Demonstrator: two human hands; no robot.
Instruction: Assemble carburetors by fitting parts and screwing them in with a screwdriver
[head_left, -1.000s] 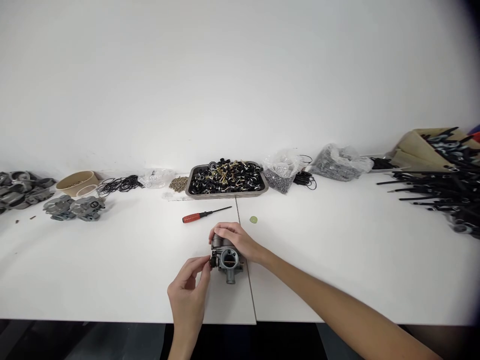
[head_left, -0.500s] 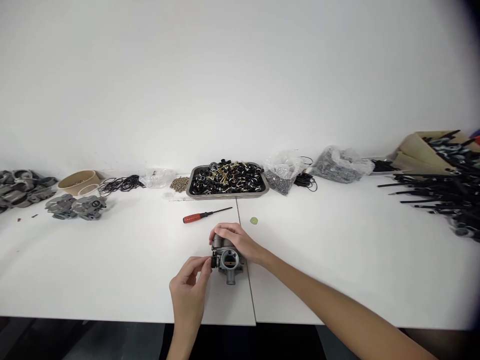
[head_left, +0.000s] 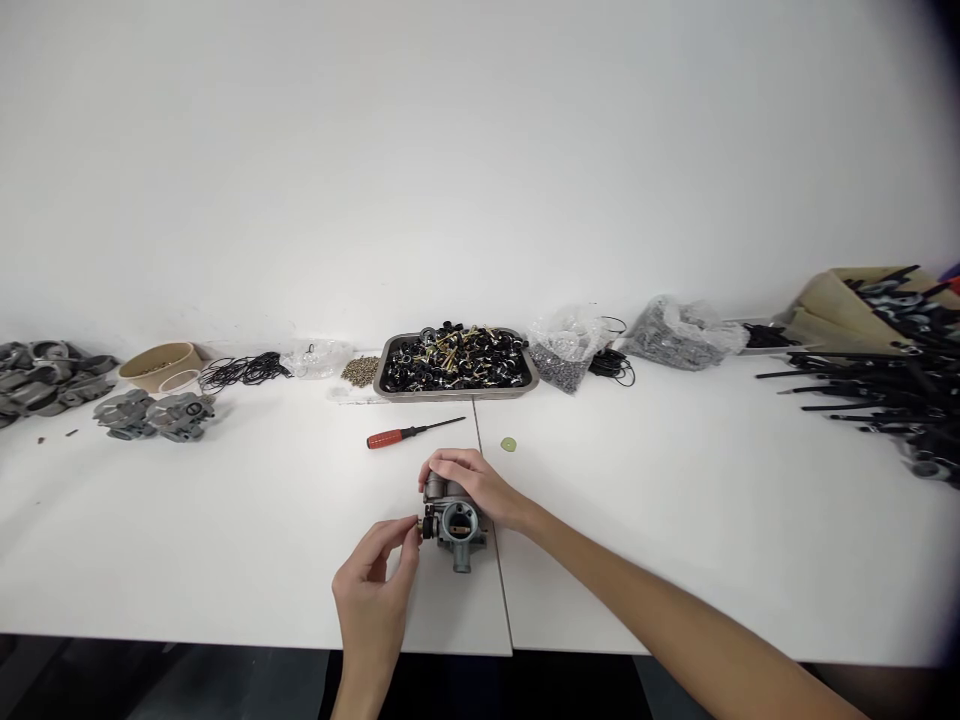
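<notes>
A grey metal carburetor (head_left: 462,548) rests on the white table with its round bore facing me. My right hand (head_left: 469,478) is wrapped over its far upper part, which the fingers partly hide. At the carburetor's left side sits a black knob-like fitting (head_left: 429,524). My left hand (head_left: 382,555) pinches a small brass-coloured piece (head_left: 419,527) at the outer end of that fitting, thumb and forefinger together. Beyond the hands lies a screwdriver (head_left: 405,436) with a red and black handle. A small green disc (head_left: 508,444) is to the right of it.
A metal tray (head_left: 456,396) heaped with black and brass parts stands against the wall. Bags of small parts (head_left: 562,360), black rings (head_left: 247,369) and brass bits (head_left: 361,371) flank it. More carburetors (head_left: 180,415) sit left; black cable-like parts (head_left: 885,390) spread at right.
My left hand has shifted slightly left, away from the black fitting, and a brass-coloured piece now shows at its fingertips. My right hand stays on the carburetor.
</notes>
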